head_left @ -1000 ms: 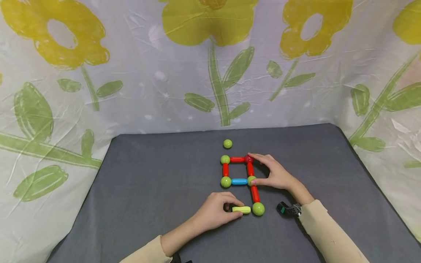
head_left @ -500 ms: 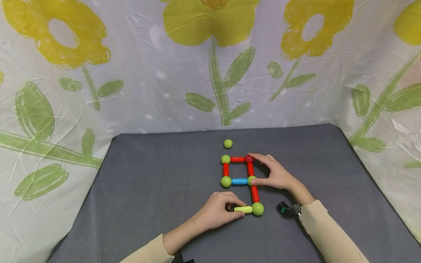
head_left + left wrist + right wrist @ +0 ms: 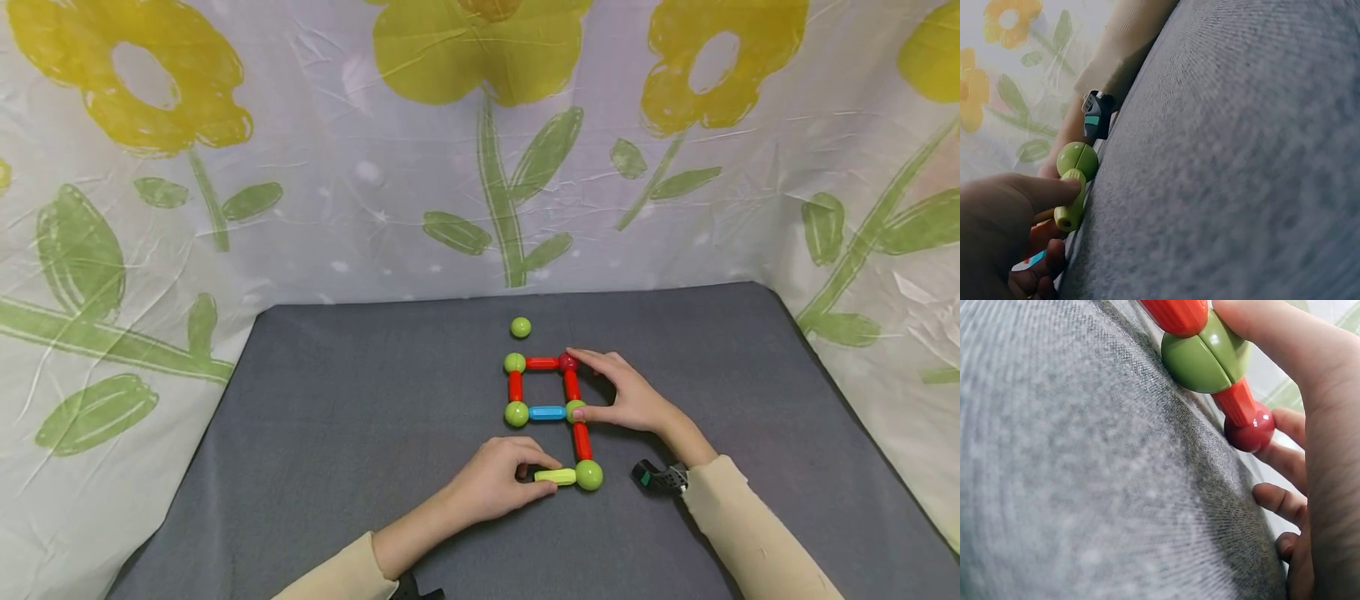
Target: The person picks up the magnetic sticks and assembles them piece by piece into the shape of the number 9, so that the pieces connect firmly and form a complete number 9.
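Note:
Balls and rods, which look like a magnetic building set, form a square with a tail. My left hand (image 3: 501,483) pinches a yellow-green rod (image 3: 555,477) between thumb and fingers. The rod's far end touches the tail's large green ball (image 3: 589,475); in the left wrist view the rod (image 3: 1071,209) meets that ball (image 3: 1077,159) too. My right hand (image 3: 626,396) spans the square's right side, thumb on a green ball (image 3: 1204,359) and fingertips against the red ball (image 3: 1250,428). A red rod (image 3: 572,385) joins those two. Another red rod (image 3: 582,442) leads down to the large ball.
A blue rod (image 3: 547,412) closes the square's near side; green balls (image 3: 517,414) mark its left corners. One loose green ball (image 3: 521,327) lies behind it on the dark grey cloth (image 3: 360,375). A flower-print curtain (image 3: 337,167) surrounds the table's back and sides.
My left hand has moved slightly right, and the yellow-green rod, apart from the large green ball a second ago, now touches it. The right hand stays in place.

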Motion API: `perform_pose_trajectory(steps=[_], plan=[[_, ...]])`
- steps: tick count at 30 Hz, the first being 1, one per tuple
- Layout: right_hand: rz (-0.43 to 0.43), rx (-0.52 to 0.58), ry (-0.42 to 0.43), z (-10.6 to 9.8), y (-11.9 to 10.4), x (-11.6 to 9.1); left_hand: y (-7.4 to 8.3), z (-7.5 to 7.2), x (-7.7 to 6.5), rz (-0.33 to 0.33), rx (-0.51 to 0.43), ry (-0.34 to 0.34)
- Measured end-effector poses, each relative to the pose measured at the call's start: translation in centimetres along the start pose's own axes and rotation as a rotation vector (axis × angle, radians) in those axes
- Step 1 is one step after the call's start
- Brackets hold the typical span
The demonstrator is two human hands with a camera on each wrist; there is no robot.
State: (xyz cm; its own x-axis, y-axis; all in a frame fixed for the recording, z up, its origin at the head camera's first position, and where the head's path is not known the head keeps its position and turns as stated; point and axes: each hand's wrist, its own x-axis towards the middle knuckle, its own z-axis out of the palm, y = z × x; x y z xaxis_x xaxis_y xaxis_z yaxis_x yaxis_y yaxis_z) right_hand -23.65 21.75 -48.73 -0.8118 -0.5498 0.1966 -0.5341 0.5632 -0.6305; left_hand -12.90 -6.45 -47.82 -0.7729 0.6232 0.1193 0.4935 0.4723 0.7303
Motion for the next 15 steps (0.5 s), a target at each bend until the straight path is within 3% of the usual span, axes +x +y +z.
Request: perform_pose_trajectory(steps=[4, 7, 10, 15], plan=[[-0.003, -0.01, 0.002, -0.1, 0.0, 0.0, 0.1, -0.5, 0.6, 0.004, 0.025, -0.004], [-0.007, -0.012, 0.002, -0.1, 0.0, -0.1, 0.0, -1.7, 1.6, -0.008, 0.016, 0.044], [-0.012, -0.011, 0.002, -0.1, 0.1, -0.1, -0.7, -3.6, 3.4, -0.044, -0.023, 0.144], [-0.015, -0.005, -0.008, 0.0, 0.1, -0.1, -3.5, -6.8, 7.2, -0.166, -0.099, 0.383]])
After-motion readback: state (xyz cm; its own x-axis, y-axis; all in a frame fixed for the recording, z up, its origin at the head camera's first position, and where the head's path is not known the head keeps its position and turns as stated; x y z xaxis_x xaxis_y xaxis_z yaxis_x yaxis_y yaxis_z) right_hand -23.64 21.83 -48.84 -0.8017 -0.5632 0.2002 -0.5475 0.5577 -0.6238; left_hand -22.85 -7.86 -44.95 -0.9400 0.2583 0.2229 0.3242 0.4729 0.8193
